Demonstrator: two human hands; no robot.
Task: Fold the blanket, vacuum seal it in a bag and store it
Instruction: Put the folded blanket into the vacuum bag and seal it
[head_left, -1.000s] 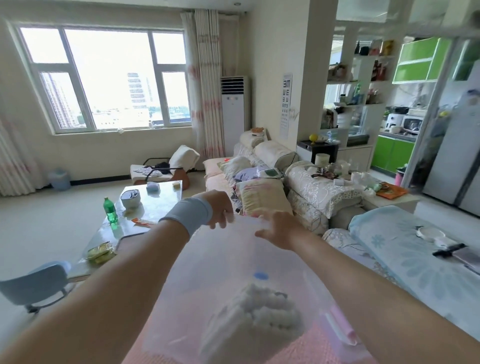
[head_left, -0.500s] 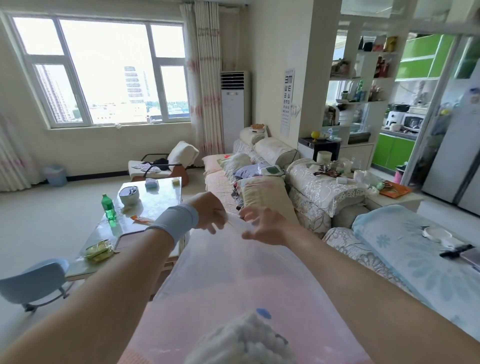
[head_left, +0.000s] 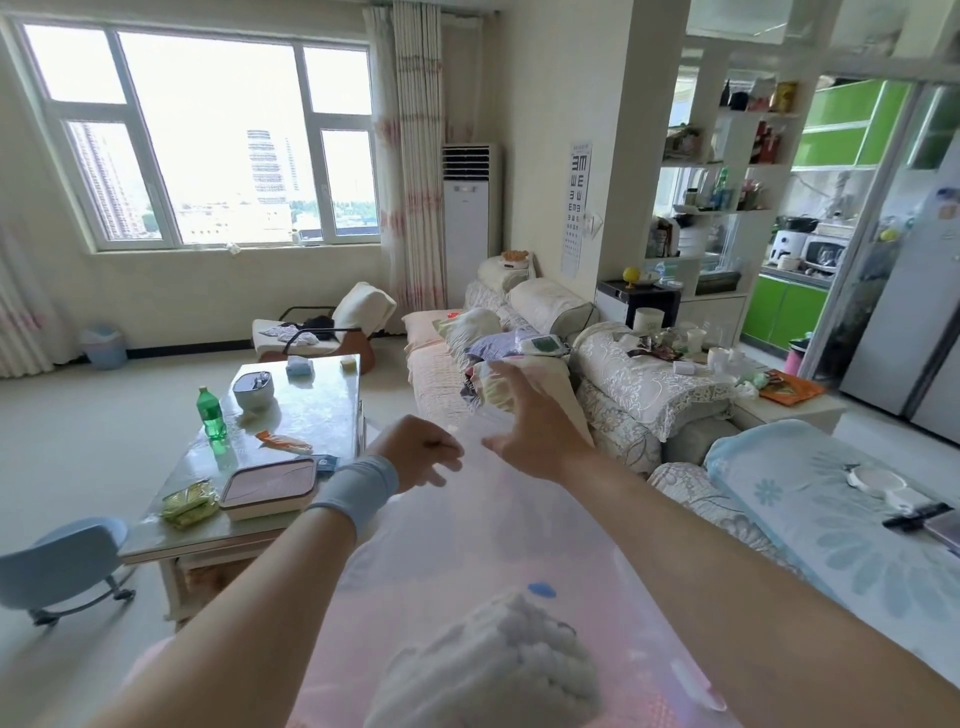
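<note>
A clear vacuum bag stretches away from me over the pink sofa seat. Inside its near end lies the folded white fluffy blanket, just below a blue spot on the bag. My left hand, with a blue wristband, has its fingers curled and pinches the bag's far edge. My right hand is beside it at the same edge, fingers stretched forward and spread. Whether it touches the plastic is unclear.
To the left stands a coffee table with a green bottle, a pink box and a snack pack. A blue stool is at the lower left. Sofa cushions and a light blue floral cover fill the right.
My right hand has let go of its pinch on the bag's edge, opened and moved right and forward. The left hand keeps its pinch. The view has tilted down slightly.
</note>
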